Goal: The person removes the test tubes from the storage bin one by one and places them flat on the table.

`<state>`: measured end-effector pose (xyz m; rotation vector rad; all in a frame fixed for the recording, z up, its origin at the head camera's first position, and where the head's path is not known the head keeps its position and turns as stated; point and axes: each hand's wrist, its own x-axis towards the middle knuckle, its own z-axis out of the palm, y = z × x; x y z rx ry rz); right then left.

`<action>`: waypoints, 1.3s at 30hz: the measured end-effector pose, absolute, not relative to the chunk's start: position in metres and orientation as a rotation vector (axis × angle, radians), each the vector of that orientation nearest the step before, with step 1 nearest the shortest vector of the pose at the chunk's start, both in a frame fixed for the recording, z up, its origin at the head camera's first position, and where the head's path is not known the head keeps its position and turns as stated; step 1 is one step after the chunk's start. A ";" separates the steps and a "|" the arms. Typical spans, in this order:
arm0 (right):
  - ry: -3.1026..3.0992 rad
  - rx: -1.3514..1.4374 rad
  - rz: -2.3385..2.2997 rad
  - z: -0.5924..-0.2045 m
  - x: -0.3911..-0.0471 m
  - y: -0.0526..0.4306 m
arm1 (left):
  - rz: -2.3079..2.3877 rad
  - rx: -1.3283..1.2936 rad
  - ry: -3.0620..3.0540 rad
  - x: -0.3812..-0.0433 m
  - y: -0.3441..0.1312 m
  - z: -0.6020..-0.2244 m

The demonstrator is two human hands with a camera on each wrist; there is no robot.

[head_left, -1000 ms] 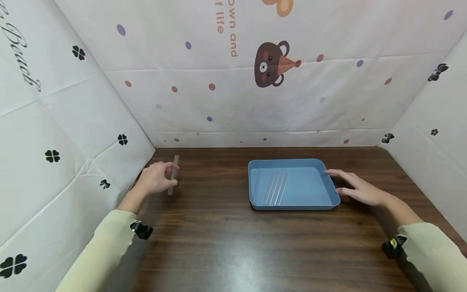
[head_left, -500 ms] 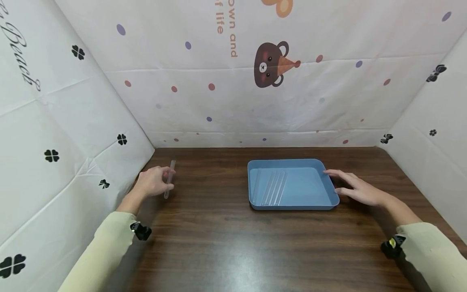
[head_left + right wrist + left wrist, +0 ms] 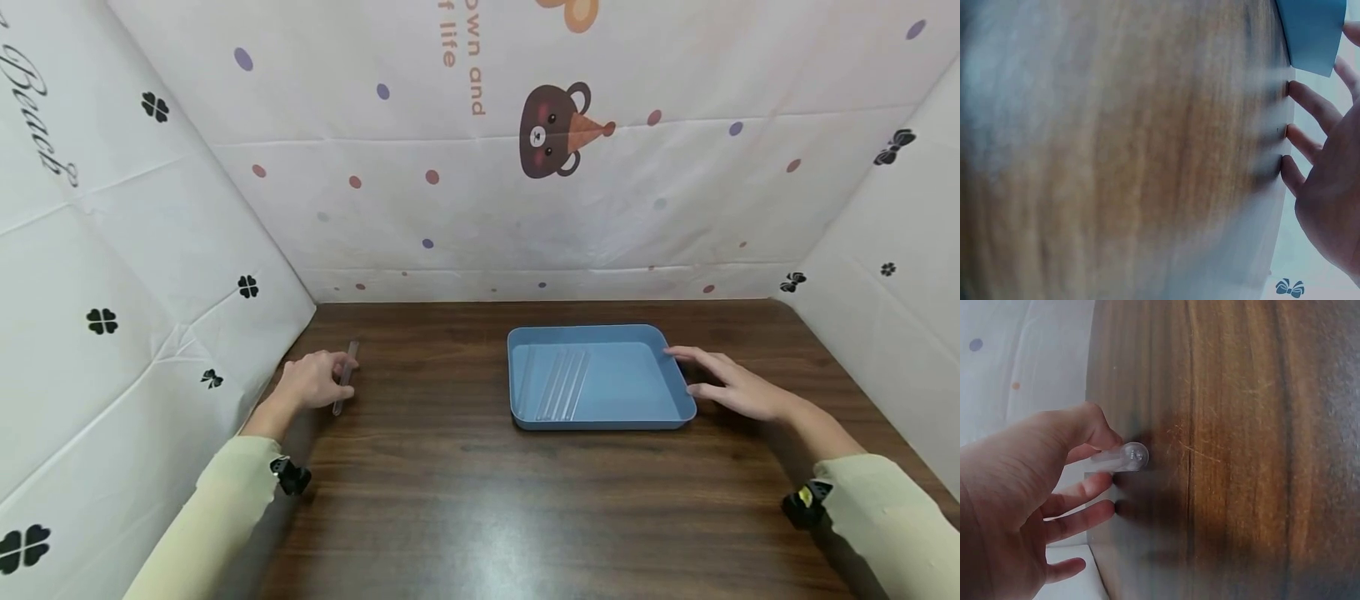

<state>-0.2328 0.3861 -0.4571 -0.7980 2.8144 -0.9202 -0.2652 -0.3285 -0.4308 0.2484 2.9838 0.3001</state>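
Observation:
At the left of the table my left hand [image 3: 310,380] pinches a clear test tube [image 3: 348,372] between thumb and fingers. In the left wrist view the rounded end of the test tube [image 3: 1135,456] points at the camera, close over the wood. Whether it touches the table I cannot tell. A shallow blue tray [image 3: 637,375] sits right of centre with several clear tubes [image 3: 562,385] lying slanted side by side in its left part. My right hand [image 3: 738,390] touches the tray's right edge with thumb and forefinger; its other fingertips [image 3: 1300,100] reach down to the table.
The dark brown wooden table [image 3: 435,483] runs between both arms. A white patterned cloth [image 3: 420,208] stands as a wall behind it, with more cloth along the left and right sides. Both wrists carry small black cameras.
My left hand has moved slightly left and nearer to me, with the test tube in its fingers. The right hand stays at the tray's edge; the tray has not visibly moved.

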 end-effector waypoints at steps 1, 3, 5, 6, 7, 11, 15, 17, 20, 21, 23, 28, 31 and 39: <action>2.817 -0.798 -0.918 -0.457 -0.233 0.386 | 0.296 0.250 2.984 -0.265 -0.329 -0.431; 2.824 -0.795 -0.912 -0.457 -0.233 0.386 | 0.293 0.252 2.982 -0.265 -0.329 -0.433; 2.828 -0.797 -0.910 -0.457 -0.233 0.386 | 0.293 0.255 2.979 -0.265 -0.328 -0.433; 2.824 -0.800 -0.914 -0.457 -0.233 0.386 | 0.292 0.257 2.975 -0.265 -0.328 -0.433; 2.824 -0.800 -0.916 -0.457 -0.233 0.386 | 0.289 0.260 2.970 -0.265 -0.328 -0.434; 2.823 -0.798 -0.920 -0.458 -0.234 0.385 | 0.284 0.269 2.954 -0.265 -0.327 -0.434; 2.828 -0.800 -0.917 -0.458 -0.234 0.385 | 0.286 0.275 2.948 -0.264 -0.326 -0.434; 2.822 -0.802 -0.925 -0.457 -0.234 0.385 | 0.282 0.275 2.946 -0.264 -0.327 -0.434; 2.825 -0.803 -0.922 -0.457 -0.233 0.384 | 0.274 0.274 2.947 -0.264 -0.327 -0.433; 2.828 -0.805 -0.920 -0.456 -0.233 0.384 | 0.274 0.275 2.947 -0.264 -0.327 -0.433; 2.832 -0.802 -0.916 -0.456 -0.232 0.384 | 0.271 0.279 2.949 -0.264 -0.326 -0.432; 2.810 -0.794 -0.945 -0.456 -0.232 0.384 | 0.264 0.289 2.950 -0.265 -0.327 -0.432; 2.816 -0.797 -0.936 -0.456 -0.232 0.384 | 0.260 0.296 2.950 -0.265 -0.327 -0.431; 2.837 -0.842 -0.936 -0.457 -0.232 0.385 | 0.284 0.312 2.950 -0.267 -0.328 -0.429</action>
